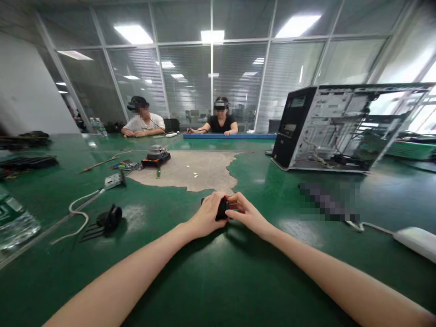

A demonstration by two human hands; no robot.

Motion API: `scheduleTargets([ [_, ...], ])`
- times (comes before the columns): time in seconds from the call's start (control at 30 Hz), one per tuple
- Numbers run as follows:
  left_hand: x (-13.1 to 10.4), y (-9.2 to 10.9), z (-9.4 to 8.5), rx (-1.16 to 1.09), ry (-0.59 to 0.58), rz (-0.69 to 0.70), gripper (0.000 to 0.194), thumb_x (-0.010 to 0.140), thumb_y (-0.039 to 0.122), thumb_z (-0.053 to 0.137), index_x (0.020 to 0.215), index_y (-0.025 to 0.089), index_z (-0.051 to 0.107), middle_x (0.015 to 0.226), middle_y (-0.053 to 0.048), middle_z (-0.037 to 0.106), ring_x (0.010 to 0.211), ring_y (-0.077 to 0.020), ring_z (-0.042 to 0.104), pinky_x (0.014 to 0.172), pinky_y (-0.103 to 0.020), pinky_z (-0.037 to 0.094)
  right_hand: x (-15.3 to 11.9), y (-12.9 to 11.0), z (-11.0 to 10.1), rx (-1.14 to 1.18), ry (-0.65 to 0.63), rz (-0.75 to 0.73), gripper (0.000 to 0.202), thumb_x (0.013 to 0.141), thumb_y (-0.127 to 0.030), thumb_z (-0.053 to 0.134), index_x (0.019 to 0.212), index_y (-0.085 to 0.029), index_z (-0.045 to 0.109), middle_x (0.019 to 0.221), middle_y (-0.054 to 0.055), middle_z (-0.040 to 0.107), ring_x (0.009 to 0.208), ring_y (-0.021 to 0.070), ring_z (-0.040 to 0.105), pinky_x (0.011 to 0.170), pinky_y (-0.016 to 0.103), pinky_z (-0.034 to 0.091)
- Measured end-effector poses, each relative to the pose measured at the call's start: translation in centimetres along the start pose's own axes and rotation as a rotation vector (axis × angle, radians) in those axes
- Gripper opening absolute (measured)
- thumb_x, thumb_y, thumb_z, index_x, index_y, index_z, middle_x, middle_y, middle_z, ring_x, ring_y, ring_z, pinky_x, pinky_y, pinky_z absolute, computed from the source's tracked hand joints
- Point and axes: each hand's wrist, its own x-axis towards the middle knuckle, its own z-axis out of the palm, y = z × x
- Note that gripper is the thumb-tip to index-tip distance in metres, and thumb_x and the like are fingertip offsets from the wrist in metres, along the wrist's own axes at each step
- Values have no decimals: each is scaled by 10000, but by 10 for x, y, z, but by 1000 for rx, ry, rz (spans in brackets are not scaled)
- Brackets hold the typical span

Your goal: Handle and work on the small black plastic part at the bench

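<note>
A small black block-like part (222, 209) is held just above the green table in front of me, its exact kind hidden by my fingers. My left hand (210, 214) wraps around it from the left, with the palm over its side. From the right, the fingertips of my right hand (248, 213) are bent in and pressed against its edge, the thumb lower and the fingers above. To the left of my hands lies a black round part (111, 219) with dark leads spreading from it.
An open computer tower (295, 131) stands back right. A white power strip (417, 241) lies right, a clear plastic bottle (20, 222) left. Beyond a metal bracket (114, 180) and an orange-black device (156, 158), two people sit across the table, behind a worn brown patch (204, 170).
</note>
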Motion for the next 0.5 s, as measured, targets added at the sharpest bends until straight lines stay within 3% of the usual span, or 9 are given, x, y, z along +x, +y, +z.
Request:
scheduleTargets([
  [0.13,0,3,0,-10,3,-6,558,669,166,603,1140,201,304,1104,-75,434,1043,-233,414,909,-383,327,0,-1,2,-4,29,10,194,722,-342,587,807,-203,481,807,-18,522,710,126,530,666,289,433],
  [0.3,0,4,-1,-34,4,-3,564,654,155,610,1129,207,311,1088,-64,439,1040,-229,420,907,-379,328,2,6,-1,-34,49,23,234,723,-324,590,887,-203,475,893,15,527,784,147,537,709,317,437],
  [0.5,0,2,-1,-25,9,-2,555,652,141,604,1124,201,318,1085,-67,440,1036,-225,424,897,-372,332,-1,2,-2,3,-24,-11,240,688,-291,644,827,-218,462,888,-7,543,860,162,545,753,321,442],
])
